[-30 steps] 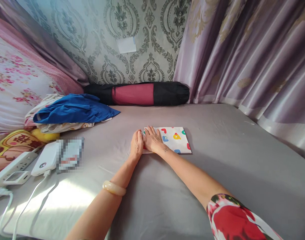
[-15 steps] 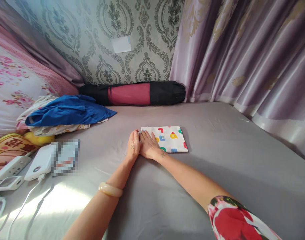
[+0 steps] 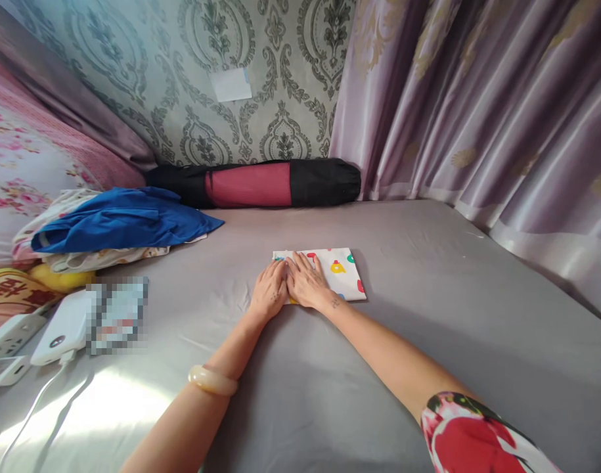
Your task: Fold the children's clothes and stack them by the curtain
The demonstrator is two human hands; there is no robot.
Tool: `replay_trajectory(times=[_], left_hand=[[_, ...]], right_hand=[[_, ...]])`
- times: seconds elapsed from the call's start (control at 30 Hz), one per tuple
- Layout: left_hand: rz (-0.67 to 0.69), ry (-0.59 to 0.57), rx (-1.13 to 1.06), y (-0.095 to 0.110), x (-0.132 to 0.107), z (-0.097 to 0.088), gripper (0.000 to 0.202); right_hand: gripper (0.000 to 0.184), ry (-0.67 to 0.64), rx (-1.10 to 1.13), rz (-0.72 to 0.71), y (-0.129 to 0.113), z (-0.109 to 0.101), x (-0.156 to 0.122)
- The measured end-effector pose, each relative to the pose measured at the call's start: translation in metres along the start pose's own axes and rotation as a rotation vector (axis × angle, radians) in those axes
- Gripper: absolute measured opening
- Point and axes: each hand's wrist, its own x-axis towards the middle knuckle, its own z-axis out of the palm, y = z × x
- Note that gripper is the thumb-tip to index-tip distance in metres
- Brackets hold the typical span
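Observation:
A folded white cloth (image 3: pixel 347 279) with colourful printed shapes lies flat on the grey bed sheet (image 3: pixel 428 328). My left hand (image 3: pixel 270 288) rests palm down on the cloth's left end, its fingers stretched forward. Beside it, my right hand (image 3: pixel 307 281) lies flat on the cloth with fingers extended, its edge against the left hand. Both hands cover the left part of the cloth, so the print under them is hidden. A pale bangle (image 3: pixel 213 380) circles my left forearm.
A blue garment (image 3: pixel 127 220) tops a clothes pile at the left. Behind it, a black and red rolled bag (image 3: pixel 251 185) lies along the wall. At the near left are a white power bank (image 3: pixel 64 328) with a cable and a power strip (image 3: pixel 14 335). Purple curtains (image 3: pixel 467 105) hang right.
My left hand has turned from on edge beside the cloth to palm down on its left end. My right hand has slid slightly right over the cloth. The view has shifted a little.

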Motion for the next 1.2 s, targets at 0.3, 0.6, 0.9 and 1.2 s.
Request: replay_trajectory(times=[0.3, 0.6, 0.9, 1.2], left_hand=[[-0.007, -0.034, 0.078, 0.001, 0.001, -0.001, 0.050], [-0.016, -0.068, 0.097, 0.015, -0.001, -0.007, 0.047], [-0.024, -0.120, 0.148, 0.021, -0.002, -0.011, 0.047], [0.006, -0.117, 0.160, 0.017, -0.003, -0.009, 0.048]], right_hand=[[0.056, -0.062, 0.040, 0.009, 0.000, -0.005, 0.002], [0.055, -0.002, 0.009, 0.090, 0.018, -0.009, -0.002], [0.055, -0.044, 0.035, 0.114, 0.020, -0.005, -0.001], [0.055, -0.021, 0.046, 0.157, 0.037, -0.012, -0.004]])
